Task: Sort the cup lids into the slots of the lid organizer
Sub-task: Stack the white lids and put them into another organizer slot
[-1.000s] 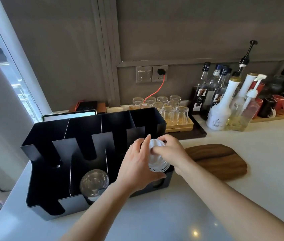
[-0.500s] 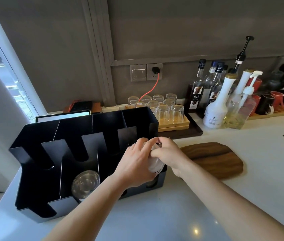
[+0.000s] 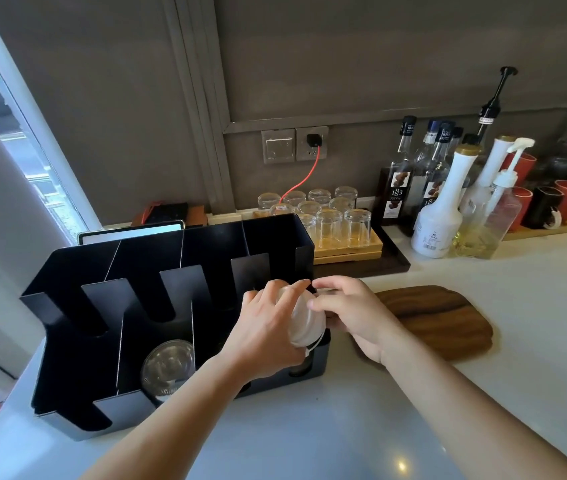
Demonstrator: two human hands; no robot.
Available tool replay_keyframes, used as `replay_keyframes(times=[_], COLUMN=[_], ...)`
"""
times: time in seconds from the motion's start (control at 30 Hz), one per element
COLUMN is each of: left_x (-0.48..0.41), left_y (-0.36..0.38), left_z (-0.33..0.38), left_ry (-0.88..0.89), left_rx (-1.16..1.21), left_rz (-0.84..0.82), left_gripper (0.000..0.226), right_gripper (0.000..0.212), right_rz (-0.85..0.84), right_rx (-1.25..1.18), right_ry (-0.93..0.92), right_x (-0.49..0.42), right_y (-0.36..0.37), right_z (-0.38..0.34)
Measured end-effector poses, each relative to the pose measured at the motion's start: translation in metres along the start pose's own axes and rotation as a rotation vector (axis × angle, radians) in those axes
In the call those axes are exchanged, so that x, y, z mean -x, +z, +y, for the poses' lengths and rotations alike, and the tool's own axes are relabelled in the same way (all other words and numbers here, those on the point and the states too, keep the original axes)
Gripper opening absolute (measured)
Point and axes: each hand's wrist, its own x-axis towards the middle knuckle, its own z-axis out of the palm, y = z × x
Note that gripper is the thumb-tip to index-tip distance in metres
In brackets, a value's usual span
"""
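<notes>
A black lid organizer (image 3: 77, 341) with several upright slots stands on the white counter. Clear dome lids (image 3: 167, 365) lie in the second slot from the left. At the rightmost slot, my left hand (image 3: 264, 334) and my right hand (image 3: 351, 317) both grip a stack of white cup lids (image 3: 304, 320). The stack sits tilted in that slot's front notch, with my left fingers across its left side and my right fingertips on its right edge. The slot's floor is hidden behind my hands.
A dark wooden board (image 3: 438, 320) lies right of the organizer. Behind it are a tray of upturned glasses (image 3: 341, 223), syrup bottles (image 3: 438, 216) and mugs (image 3: 566, 202) along the wall. A tablet (image 3: 129, 232) stands behind the organizer. A window is at the left.
Both hands have lowered the white lid stack further into the rightmost slot. My view has shifted slightly, so the organizer sits more to the left.
</notes>
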Motion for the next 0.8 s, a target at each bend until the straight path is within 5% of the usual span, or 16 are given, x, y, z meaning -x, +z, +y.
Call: replay_keyframes(times=[0.17,0.8], left_x=[0.000,-0.002], left_y=[0.001,-0.002], left_z=[0.005,0.001], left_ry=[-0.005,-0.006], left_rx=[-0.002,-0.141], left_rz=[-0.021,-0.042], left_gripper=[0.114,0.108], right_gripper=[0.066,0.020], right_rz=[-0.010,0.040], right_rx=[-0.035,0.836], right_ry=[-0.006,-0.299], right_x=[0.003,0.000], right_y=[-0.003,0.014], right_z=[0.007,-0.018])
